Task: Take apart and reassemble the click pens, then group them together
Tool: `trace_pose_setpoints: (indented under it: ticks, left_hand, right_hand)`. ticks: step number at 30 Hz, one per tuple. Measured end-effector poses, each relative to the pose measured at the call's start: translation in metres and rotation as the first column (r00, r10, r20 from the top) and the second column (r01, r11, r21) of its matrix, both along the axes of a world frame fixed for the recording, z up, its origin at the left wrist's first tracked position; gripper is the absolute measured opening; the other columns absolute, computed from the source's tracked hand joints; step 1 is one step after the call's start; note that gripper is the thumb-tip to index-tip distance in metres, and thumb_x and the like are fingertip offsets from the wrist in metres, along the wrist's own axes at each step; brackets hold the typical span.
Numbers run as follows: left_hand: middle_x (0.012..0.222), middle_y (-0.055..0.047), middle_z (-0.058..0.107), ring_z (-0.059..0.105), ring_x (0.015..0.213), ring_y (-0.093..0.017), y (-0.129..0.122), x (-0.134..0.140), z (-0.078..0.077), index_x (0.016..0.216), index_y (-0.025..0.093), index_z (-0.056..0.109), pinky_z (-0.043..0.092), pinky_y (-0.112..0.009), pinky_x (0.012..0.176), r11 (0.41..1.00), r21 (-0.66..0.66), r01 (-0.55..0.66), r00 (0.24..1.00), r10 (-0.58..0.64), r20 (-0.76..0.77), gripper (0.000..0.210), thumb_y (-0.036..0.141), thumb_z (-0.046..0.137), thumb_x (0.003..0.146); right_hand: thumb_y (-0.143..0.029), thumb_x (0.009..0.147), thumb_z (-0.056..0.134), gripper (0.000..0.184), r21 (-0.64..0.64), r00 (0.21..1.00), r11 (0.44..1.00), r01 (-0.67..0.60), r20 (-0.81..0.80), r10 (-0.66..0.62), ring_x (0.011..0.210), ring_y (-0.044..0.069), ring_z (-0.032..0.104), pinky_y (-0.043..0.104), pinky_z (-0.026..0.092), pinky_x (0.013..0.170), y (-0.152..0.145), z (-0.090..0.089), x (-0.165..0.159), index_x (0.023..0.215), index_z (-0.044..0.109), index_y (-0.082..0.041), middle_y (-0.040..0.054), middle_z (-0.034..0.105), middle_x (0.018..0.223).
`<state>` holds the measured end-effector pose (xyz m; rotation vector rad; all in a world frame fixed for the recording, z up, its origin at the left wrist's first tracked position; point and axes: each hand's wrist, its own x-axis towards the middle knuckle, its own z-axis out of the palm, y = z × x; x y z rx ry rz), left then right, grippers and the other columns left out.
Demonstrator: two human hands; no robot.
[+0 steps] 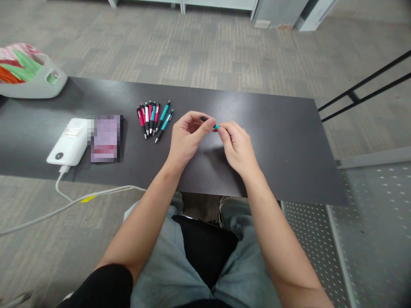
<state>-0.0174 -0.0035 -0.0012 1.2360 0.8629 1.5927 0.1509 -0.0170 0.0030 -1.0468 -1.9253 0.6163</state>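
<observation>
Both of my hands meet above the dark table, around one teal and black ballpoint pen (216, 127). Thumb and fingers of my left hand (188, 134) pinch its black part, whose end pokes out past the thumb. At the teal part, my right hand (236, 143) grips with thumb and curled fingers, which hide most of the barrel. Left of my left hand, several pens (150, 117) in red, white and teal with black grips lie side by side. Nearer to that hand, a teal pen (165, 125) lies slightly apart from the row.
On the table (289, 149), a white power bank (69, 141) with a white cable (105, 192) lies at left, beside a pixelated purple item (105, 139). A white basket (54, 87) with colourful contents stands at the far left. A perforated metal panel (379, 222) is at right.
</observation>
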Motion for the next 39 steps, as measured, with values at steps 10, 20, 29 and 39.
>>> trace_pose_setpoints:
  ticks: [10,20,29,39]
  left_hand:
    - [0.079,0.0,0.071,0.066,0.066,-0.012,-0.003,-0.003,0.002,0.087,0.02,0.066,0.052,-0.023,0.064,0.997,-0.056,-0.058,0.985,0.048,-0.166,0.041,0.054,0.088,0.081]
    - [0.076,0.0,0.072,0.069,0.068,-0.014,-0.005,-0.002,0.0,0.087,0.021,0.064,0.053,-0.024,0.065,0.99,-0.111,-0.088,0.967,0.059,-0.247,0.041,0.056,0.085,0.084]
    - [0.072,0.001,0.07,0.067,0.065,-0.012,-0.006,0.003,-0.002,0.086,0.021,0.062,0.052,-0.023,0.062,0.99,-0.128,-0.061,0.978,0.034,-0.207,0.042,0.056,0.084,0.085]
    - [0.073,0.001,0.069,0.068,0.065,-0.013,-0.003,-0.003,-0.003,0.085,0.021,0.062,0.052,-0.023,0.06,0.983,-0.128,-0.134,0.968,0.102,-0.23,0.043,0.058,0.084,0.084]
  right_hand:
    - [-0.042,0.111,0.045,0.025,-0.029,0.994,1.0,0.0,0.11,0.003,0.105,0.024,0.064,0.037,0.044,0.092,-0.001,0.003,0.004,0.111,0.063,-0.026,0.0054,0.069,0.108]
    - [-0.041,0.112,0.044,0.026,-0.048,0.98,0.998,0.032,0.199,-0.022,0.109,0.026,0.065,0.039,0.042,0.093,0.001,0.004,0.007,0.111,0.065,-0.026,0.0066,0.072,0.115]
    - [-0.044,0.11,0.048,0.024,-0.043,0.982,0.999,0.025,0.188,-0.017,0.101,0.026,0.065,0.038,0.043,0.088,0.002,0.0,0.009,0.121,0.061,-0.026,0.0065,0.072,0.114]
    - [-0.044,0.108,0.054,0.023,-0.01,0.973,0.998,0.056,0.226,-0.053,0.094,0.026,0.066,0.038,0.044,0.086,0.002,0.001,0.013,0.118,0.063,-0.027,0.0059,0.073,0.11]
